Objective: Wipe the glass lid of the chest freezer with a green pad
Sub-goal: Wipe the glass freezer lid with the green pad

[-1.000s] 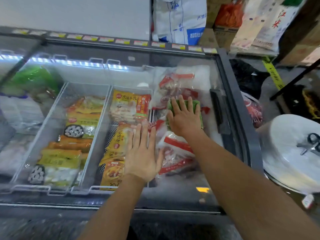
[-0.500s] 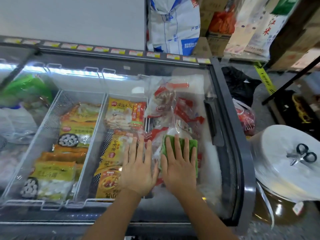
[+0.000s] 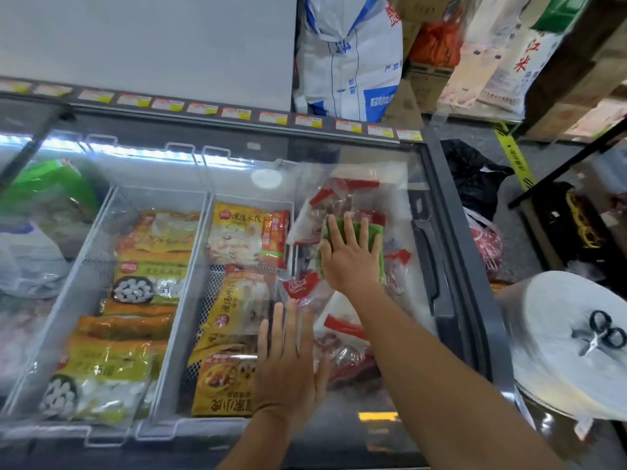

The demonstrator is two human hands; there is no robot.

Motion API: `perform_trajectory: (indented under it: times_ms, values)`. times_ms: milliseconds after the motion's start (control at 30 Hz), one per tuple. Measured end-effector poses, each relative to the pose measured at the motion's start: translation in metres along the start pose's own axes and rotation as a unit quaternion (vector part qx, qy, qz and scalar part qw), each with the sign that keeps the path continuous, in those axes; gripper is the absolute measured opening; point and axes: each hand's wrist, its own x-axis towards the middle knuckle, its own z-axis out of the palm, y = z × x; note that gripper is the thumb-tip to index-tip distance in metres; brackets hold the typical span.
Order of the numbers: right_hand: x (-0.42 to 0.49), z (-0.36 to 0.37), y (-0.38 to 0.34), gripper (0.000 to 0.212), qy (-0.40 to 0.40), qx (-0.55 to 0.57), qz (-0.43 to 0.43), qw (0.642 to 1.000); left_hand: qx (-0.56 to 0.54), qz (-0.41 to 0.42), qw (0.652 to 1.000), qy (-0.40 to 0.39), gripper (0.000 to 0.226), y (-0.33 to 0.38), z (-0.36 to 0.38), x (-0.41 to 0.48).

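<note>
Both forearms bare, no sleeves/gloves; left grip (image 3: 288, 364) & right grip (image 3: 351, 257) unadorned.

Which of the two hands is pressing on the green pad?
The right hand, farther up the glass lid, covers the green pad. The left hand lies flat on bare glass.

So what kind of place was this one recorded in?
Most likely a small grocery shop or its stock area. A glass-lidded chest freezer holds packaged frozen dumplings, a row of price tags runs along its back edge, and large rice sacks are stacked behind it.
</note>
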Motion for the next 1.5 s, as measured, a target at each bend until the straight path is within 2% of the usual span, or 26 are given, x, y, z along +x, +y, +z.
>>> perform_trajectory:
  times_ms: [133, 367, 467, 600, 767, 1067, 1200, 1367, 1500]
  values:
    - [-0.008, 0.0, 0.0, 0.061, -0.003, -0.008, -0.021, 1.0, 0.003, 0.0, 1.0, -0.002, 0.077, 0.0, -0.001, 0.0]
    - [-0.135, 0.027, 0.025, 0.059, 0.039, 0.005, -0.036, 0.999, -0.005, 0.009, 1.0, 0.018, 0.078, 0.0, 0.001, 0.0]
    - [-0.162, 0.034, 0.035, 0.059, 0.025, -0.006, -0.033, 0.999, 0.001, 0.015, 1.0, 0.026, 0.076, 0.0, 0.001, -0.001]
    - [-0.151, 0.035, 0.034, 0.059, -0.007, -0.004, -0.015, 1.0, 0.017, 0.012, 0.999, 0.027, 0.075, 0.003, -0.004, 0.0]
    - [-0.127, 0.021, 0.03, 0.06, 0.018, 0.008, -0.025, 0.999, 0.03, 0.004, 1.0, 0.006, 0.073, 0.009, -0.014, 0.001]
    - [0.018, -0.006, 0.034, 0.06, -0.005, -0.011, -0.046, 0.999, 0.043, -0.014, 0.998, -0.032, 0.065, 0.008, -0.038, 0.045]
    - [-0.02, 0.001, 0.041, 0.06, 0.027, 0.005, -0.075, 0.997, 0.07, -0.04, 0.996, -0.041, 0.064, 0.009, -0.051, 0.07]
    - [-0.087, 0.017, 0.056, 0.067, 0.05, 0.016, -0.004, 0.999, 0.064, -0.04, 0.997, -0.03, 0.063, 0.008, -0.048, 0.073]
    - [-0.075, 0.018, 0.052, 0.071, 0.029, 0.011, 0.018, 0.999, 0.06, -0.024, 0.998, -0.017, 0.067, 0.005, -0.046, 0.077]
